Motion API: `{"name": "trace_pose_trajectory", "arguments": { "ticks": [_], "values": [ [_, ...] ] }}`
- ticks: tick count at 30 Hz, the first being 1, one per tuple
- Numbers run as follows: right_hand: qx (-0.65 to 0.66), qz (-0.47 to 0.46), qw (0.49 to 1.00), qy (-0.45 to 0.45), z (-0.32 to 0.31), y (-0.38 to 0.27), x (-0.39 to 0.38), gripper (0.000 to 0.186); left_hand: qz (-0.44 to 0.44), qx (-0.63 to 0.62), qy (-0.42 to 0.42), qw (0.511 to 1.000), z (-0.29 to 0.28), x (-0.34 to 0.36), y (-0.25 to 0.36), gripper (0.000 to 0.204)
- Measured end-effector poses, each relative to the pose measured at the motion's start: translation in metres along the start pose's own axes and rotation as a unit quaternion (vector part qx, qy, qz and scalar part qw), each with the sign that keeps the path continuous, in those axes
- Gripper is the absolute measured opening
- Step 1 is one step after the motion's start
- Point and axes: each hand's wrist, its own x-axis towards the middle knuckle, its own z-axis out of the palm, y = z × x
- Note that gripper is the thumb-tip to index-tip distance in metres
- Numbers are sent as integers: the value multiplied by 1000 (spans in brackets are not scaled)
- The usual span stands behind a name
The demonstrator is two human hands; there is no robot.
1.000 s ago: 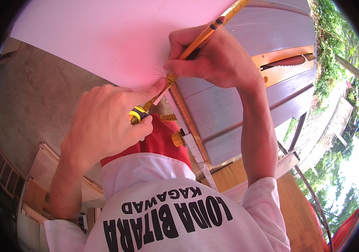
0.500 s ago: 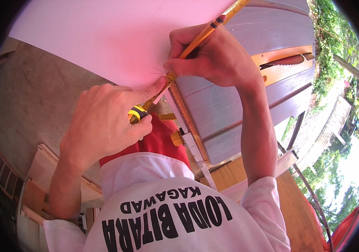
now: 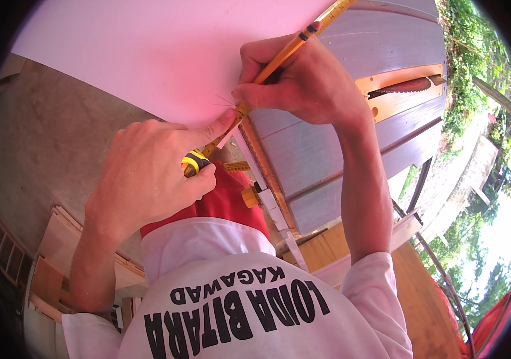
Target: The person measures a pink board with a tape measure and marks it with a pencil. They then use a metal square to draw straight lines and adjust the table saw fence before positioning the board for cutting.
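Overall, one white panel (image 3: 136, 54) overlaps one grey table-saw worktop (image 3: 309, 158), whose single orange insert (image 3: 400, 102) surrounds one saw blade (image 3: 408, 86), while the left hand's grip (image 3: 148, 170) is clamped on one tape measure (image 3: 195, 162) at the panel's near edge and the right hand's grip (image 3: 309, 81), blocking part of the tape, pinches one pencil (image 3: 282, 58).

1. This looks like a woodworking workshop, open to the outdoors: foliage (image 3: 469, 51) shows far to the right of the right hand (image 3: 306, 81).
2. Just right of that hand, a toothed saw blade (image 3: 403, 87) shows in an orange plate (image 3: 384, 105) set into a grey surface (image 3: 315, 152).
3. The left hand (image 3: 153, 161) grips a tape measure (image 3: 195, 163); the right, a pencil (image 3: 282, 57).
4. Boards (image 3: 64, 230) stand lower left of the left hand.
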Motion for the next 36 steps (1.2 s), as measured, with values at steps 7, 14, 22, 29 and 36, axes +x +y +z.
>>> {"name": "trace_pose_trajectory", "arguments": {
  "ticks": [7, 14, 22, 29, 36],
  "values": [
    [-5, -3, 1000, -4, -1, -1, 1, 22, 8, -1, 12, 1000, 2, -1, 0, 62],
    [-6, 19, 1000, -13, -2, -4, 0, 20, 9, -10, 20, 1000, 5, -1, -2, 63],
    [-22, 0, 1000, -5, -3, -4, 1, 20, -4, -3, 3, 1000, 2, 0, 0, 61],
    [-41, -7, 999, -19, -4, -4, 2, 22, 16, 1, 25, 1000, 8, -2, -3, 65],
    [-37, 13, 999, -11, -5, -9, -4, 21, 7, 15, 9, 1000, 6, -1, 1, 65]
  ]
}}
